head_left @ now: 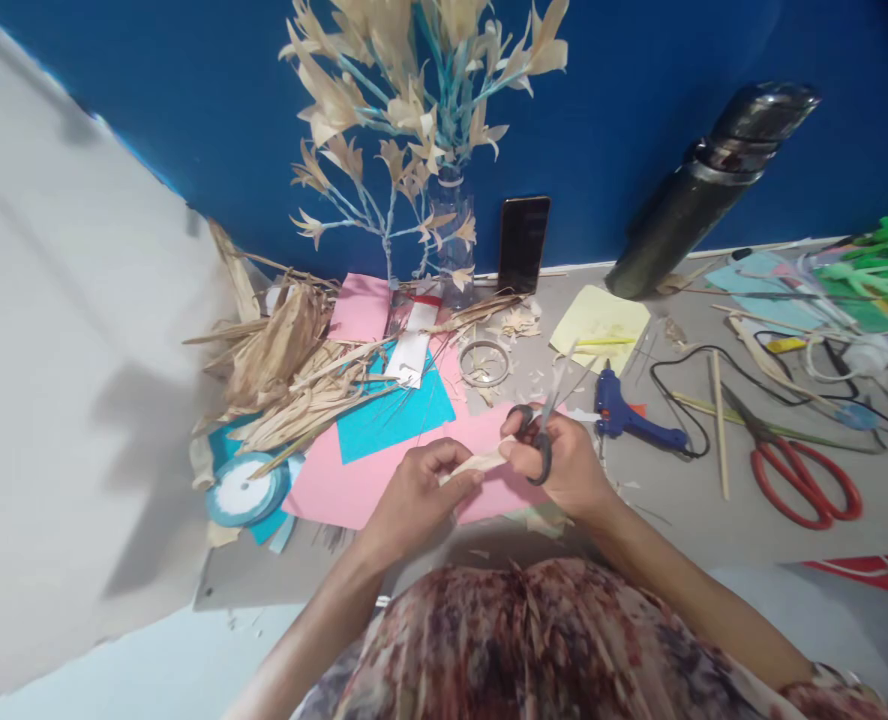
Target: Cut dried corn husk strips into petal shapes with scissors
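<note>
My left hand (430, 495) is closed on one end of a pale strip of dried husk (481, 461). At the strip's other end, my right hand (564, 460) pinches it with thumb and finger. Small black-handled scissors (542, 445) hang on the fingers of that same hand, blades pointing up and away from me. Both hands are above a pink sheet of paper (331, 490). Past my left hand lies a blue sheet (391, 415), partly covered by dried husks (286, 360).
A blue glue gun (635, 415) and red-handled scissors (808, 475) lie to the right. Ribbon spool (245, 490) sits left. Along the wall stand a bottle with husk flowers (406, 110), a phone (523, 245) and a dark flask (706, 195). A tape roll (484, 363) lies mid-table.
</note>
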A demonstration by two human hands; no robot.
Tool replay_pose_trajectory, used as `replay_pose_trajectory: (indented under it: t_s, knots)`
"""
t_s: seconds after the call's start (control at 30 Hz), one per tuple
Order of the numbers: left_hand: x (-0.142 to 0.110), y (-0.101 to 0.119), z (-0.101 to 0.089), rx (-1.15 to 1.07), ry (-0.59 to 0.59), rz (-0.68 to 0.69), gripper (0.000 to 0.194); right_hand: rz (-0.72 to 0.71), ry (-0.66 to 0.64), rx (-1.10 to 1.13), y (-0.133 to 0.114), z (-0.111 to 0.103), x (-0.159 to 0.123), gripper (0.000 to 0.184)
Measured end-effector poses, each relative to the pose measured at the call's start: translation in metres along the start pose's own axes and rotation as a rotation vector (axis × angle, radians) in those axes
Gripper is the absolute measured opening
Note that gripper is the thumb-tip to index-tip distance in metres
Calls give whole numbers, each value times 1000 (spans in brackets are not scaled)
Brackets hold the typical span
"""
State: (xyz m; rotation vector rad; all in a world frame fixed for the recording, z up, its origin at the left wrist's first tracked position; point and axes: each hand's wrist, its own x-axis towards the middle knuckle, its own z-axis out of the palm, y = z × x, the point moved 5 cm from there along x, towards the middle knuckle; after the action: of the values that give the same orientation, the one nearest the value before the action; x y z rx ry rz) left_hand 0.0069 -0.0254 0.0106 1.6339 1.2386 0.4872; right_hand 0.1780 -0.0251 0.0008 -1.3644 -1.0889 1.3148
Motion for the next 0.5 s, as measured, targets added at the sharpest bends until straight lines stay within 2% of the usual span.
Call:
replay_pose_trajectory:
  t_s: [0.13, 0.23, 0.3, 0.33, 0.4, 0.5]
  knots:
    - [-5, -10, -12, 253, 195, 17, 11, -10, 236, 111, 12, -34, 7, 17]
    - [-6, -16, -14, 416, 296, -26, 15, -3, 317, 223, 25, -53, 7, 19]
    - [-4, -16, -7, 544, 340, 26, 26, 15, 326, 247, 32, -60, 4, 21]
    - [-3, -16, 0, 611, 342, 79, 35, 25, 317, 256, 35, -61, 2, 22]
    - [1, -15, 17, 721, 264, 231, 53, 48, 301, 266, 40, -62, -3, 24]
    - [3, -24, 33, 818, 71, 318, 55, 54, 304, 276, 42, -62, -8, 25]
